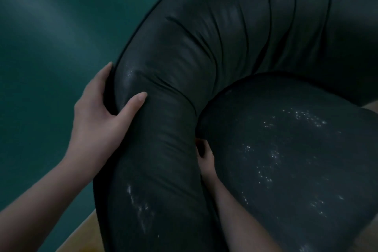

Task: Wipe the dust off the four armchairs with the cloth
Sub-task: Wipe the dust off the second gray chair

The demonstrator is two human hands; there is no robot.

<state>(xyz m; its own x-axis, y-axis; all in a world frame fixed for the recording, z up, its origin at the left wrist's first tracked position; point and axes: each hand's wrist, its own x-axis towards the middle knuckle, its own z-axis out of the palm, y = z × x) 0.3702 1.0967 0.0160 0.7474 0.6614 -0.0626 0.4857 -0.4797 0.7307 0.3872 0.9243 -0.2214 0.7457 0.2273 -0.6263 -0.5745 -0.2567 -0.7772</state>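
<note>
- Nearest us, the right hand is wedged down into the crevice between the dark, glossy, leather-like armrest roll and the rounded dark seat cushion; the fingers are buried in the gap, so I cannot tell whether they are closed on anything.
- The cloth is nowhere to be seen: it may be down in that crevice with the right hand, but nothing here shows it.
- Pale specks and streaks sit low on the armrest roll, and more are scattered across the seat cushion; they could be dust or damp glints, too small to tell which.
- A little further out, the left hand is clamped on the outer curve of the armrest, thumb pressed on top, fingers wrapped round the piped edge, apparently bracing the chair.
- Beyond that, the curved, pleated backrest of the dark padded armchair sweeps round to the right; its folds look smooth, though it is dim and a bit blurred.
- Behind everything, the plain teal wall, and a strip of tan floor low at the left.
- My read: this is work on one chair, with the seam being dealt with; cushion and armrest may yet need a pass.
- Only this armchair is in view, so how the other three stand cannot be judged.
</note>
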